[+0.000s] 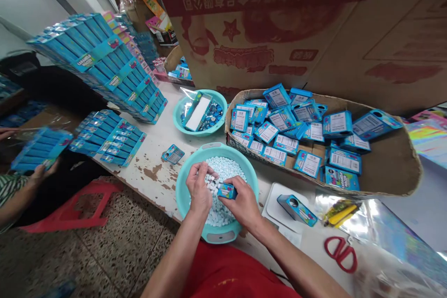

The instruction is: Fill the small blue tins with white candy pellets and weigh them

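Observation:
A teal basin [182,181] full of small white candies [226,167] stands in front of me on the worn white table. My left hand [200,188] is curled around several of the white candies over the basin. Beside it my right hand [243,200] grips a small blue box [226,191], its near end turned toward the candies in my left hand. Right of the basin, another blue box [297,209] lies on a white scale [274,195]. A flattened blue box [172,154] rests on the table left of the basin.
Blue boxes fill a cut-down carton [412,167]. Behind the basin is a smaller teal bowl [178,121]. Red scissors [340,253] and yellow cutters [342,214] lie right. Stacked box trays [115,70] stand left, near a person's hand [42,172] holding a tray [42,146].

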`<state>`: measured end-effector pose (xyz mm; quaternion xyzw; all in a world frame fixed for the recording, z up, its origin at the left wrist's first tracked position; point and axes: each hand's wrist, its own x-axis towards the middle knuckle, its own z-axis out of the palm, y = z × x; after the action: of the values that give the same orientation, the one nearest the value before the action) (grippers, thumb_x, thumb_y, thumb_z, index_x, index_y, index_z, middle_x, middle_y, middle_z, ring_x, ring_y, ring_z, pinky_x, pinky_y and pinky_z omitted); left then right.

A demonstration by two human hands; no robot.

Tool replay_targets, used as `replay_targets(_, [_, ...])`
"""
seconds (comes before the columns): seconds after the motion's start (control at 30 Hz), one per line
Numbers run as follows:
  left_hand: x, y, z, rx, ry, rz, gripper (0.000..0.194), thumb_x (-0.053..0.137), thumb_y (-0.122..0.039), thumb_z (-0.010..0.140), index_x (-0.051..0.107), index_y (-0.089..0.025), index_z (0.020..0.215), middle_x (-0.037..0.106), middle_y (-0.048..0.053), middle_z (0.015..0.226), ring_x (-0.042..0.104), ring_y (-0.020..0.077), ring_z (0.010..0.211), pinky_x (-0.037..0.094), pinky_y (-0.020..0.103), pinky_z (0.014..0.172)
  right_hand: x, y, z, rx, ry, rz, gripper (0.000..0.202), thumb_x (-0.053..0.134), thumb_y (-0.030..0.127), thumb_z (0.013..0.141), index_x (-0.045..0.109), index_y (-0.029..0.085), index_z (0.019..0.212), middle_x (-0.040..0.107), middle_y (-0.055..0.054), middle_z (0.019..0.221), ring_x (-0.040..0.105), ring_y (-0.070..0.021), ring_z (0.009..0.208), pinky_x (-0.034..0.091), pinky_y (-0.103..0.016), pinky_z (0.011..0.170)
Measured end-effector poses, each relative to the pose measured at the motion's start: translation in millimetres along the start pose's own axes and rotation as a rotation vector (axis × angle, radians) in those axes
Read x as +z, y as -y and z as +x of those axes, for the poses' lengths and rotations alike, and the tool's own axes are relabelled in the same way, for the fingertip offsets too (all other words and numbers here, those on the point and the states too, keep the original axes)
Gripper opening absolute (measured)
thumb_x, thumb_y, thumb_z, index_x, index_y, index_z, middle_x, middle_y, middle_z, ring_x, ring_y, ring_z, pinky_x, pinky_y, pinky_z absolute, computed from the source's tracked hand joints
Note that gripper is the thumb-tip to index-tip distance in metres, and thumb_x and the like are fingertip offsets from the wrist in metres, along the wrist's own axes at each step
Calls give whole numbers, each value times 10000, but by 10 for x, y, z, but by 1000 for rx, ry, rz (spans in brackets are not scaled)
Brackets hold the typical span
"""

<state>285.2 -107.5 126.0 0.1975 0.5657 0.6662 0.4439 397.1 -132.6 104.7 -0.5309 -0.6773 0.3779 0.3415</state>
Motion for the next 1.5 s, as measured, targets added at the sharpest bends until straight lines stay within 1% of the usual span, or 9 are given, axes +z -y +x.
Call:
replay_targets(0.37, [65,-63,-65,-1,60,14,322,648,-448,748,503,-169,677,490,-49,530,397,57,400,291,173,367,49,22,-23,45,-17,152,269,652,103,641,586,219,874,602,-18,860,566,-210,846,424,-312,734])
replay_targets(0.6, [2,-98,-137,83,23,94,374,673,-471,710,525,-150,588,470,-44,481,407,56,414,319,173,394,134,111,-81,50,-36,184,290,729,119,617,603,226,855,589,12,809,567,-182,809,427,-279,720])
replay_targets(0.77, [-26,-210,-171,18,87,86,378,713,-459,672,525,-149,568,444,-49,466,367,52,410,274,168,379,112,-4,-233,91,-46,278,391,822,153,545,612,228,868,605,25,834,574,-166,822,438,-262,734])
replay_targets(0.9, [-130,-52,-23,-64,192,213,325,686,-471,664,544,-180,632,450,-55,474,399,79,433,312,176,397,-165,-132,-485,98,-49,461,411,849,219,530,628,224,877,612,20,844,582,-157,815,456,-259,741])
replay_targets(1.07, [-512,589,193,-309,388,813,279,738,-397,512,591,-184,615,481,-46,433,415,110,402,288,201,372,-769,-282,-873,213,-142,543,346,799,354,616,629,223,888,615,-19,895,604,-180,840,495,-290,750])
replay_targets(1.17, [-616,738,191,-344,376,807,325,736,-420,508,598,-172,665,481,-49,447,397,95,389,267,191,375,-1118,-365,-1139,316,-256,516,343,797,368,610,625,222,868,618,-26,898,620,-182,812,516,-278,703])
replay_targets(1.27, [-411,608,86,-532,445,616,351,760,-419,533,577,-156,677,552,-12,577,425,75,441,271,176,406,-1379,-451,-1379,426,-414,456,349,807,351,583,625,225,852,635,-26,890,632,-181,759,529,-272,659])
replay_targets(1.37, [73,440,-99,-657,663,522,293,750,-384,595,607,-150,699,572,18,644,488,94,535,339,191,485,-1530,-553,-1550,522,-532,390,359,805,358,567,627,228,850,659,-31,874,637,-187,718,540,-291,643])
replay_targets(1.5, [789,485,-391,-366,1015,724,99,665,-278,677,633,-187,652,541,10,588,475,128,532,348,230,521,-1601,-668,-1674,565,-656,347,376,795,386,557,630,222,852,673,-45,861,639,-200,727,538,-299,625])
